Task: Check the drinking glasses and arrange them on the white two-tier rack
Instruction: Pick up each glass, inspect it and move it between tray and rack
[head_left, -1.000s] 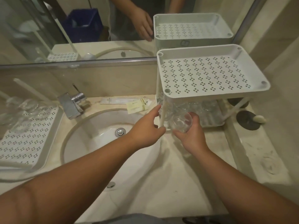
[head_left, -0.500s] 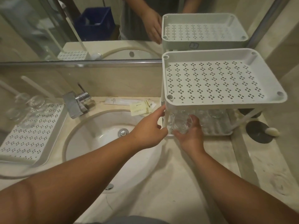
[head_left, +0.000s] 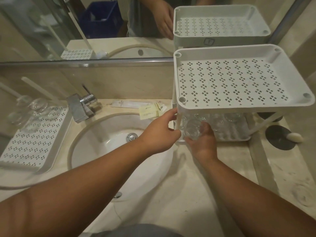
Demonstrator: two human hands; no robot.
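Left hand [head_left: 159, 132] grips the rack [head_left: 239, 106] post to steady it (sensibly) while right hand [head_left: 202, 142] fingers, clasping a glass [head_left: 192, 130], slot it underneath.

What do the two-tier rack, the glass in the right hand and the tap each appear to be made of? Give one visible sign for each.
Two-tier rack: probably matt white plastic, moulded with punched diamond holes.
Glass held by the right hand: clear glass, it seems; the fingers show through it.
Tap: polished metal, likely chrome, with bright reflections.

Print on the sachets [head_left: 150, 110] behind the basin is too small to read.
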